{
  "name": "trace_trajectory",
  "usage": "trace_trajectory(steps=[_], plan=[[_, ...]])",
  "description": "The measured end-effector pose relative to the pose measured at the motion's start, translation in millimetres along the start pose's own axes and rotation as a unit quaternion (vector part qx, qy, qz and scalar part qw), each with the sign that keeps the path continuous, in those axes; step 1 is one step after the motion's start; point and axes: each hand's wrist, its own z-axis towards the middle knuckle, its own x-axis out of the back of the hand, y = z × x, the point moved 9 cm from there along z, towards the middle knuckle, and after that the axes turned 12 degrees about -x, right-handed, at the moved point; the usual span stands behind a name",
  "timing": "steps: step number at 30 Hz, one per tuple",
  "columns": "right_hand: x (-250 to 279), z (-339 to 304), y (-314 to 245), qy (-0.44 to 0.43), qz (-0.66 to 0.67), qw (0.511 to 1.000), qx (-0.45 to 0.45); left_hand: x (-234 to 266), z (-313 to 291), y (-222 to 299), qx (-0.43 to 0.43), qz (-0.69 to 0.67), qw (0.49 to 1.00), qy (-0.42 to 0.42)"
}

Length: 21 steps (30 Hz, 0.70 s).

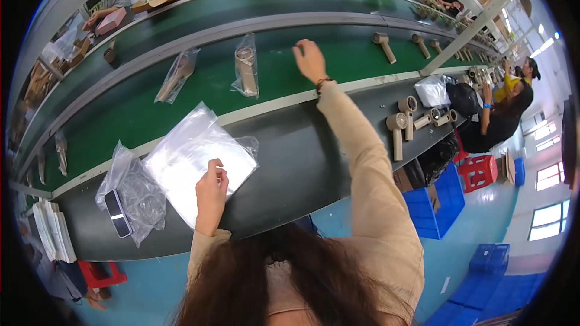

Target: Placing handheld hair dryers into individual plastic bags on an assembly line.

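Observation:
My right hand (310, 61) is stretched out over the green conveyor belt (290, 90), its fingers apart and holding nothing. To its left, a beige handheld fan (246, 71) lies in a clear plastic bag. Farther left is another bagged fan (177, 76). Close to my body, my left hand (211, 198) is over a stack of clear plastic bags (181, 169) on the dark worktable (290, 157). Its fingers are curled together; whether a bag edge is between them is hidden.
Unbagged fans (397, 133) stand and lie at the table's right. Crumpled plastic (136, 193) and a phone (117, 213) are at the left. More fans (384, 47) lie along the belt. A blue crate (436, 205) stands below; co-workers (510, 105) sit at the right.

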Motion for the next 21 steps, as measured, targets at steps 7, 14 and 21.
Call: trace_trajectory(steps=[7, 14, 21], plan=[[98.0, 53.6, 194.7, 0.044, -0.436, 0.890, -0.122, 10.2, 1.7, 20.9, -0.072, 0.042, 0.997, 0.002], [89.8, 100.2, 297.5, 0.046, -0.576, 0.810, -0.102, -1.6, -7.2, 4.6, 0.017, 0.003, 1.000, 0.016], [93.3, 132.5, 336.1, 0.067, -0.644, 0.757, -0.086, 8.5, -9.1, -2.6, 0.023, 0.053, 0.997, 0.043]])
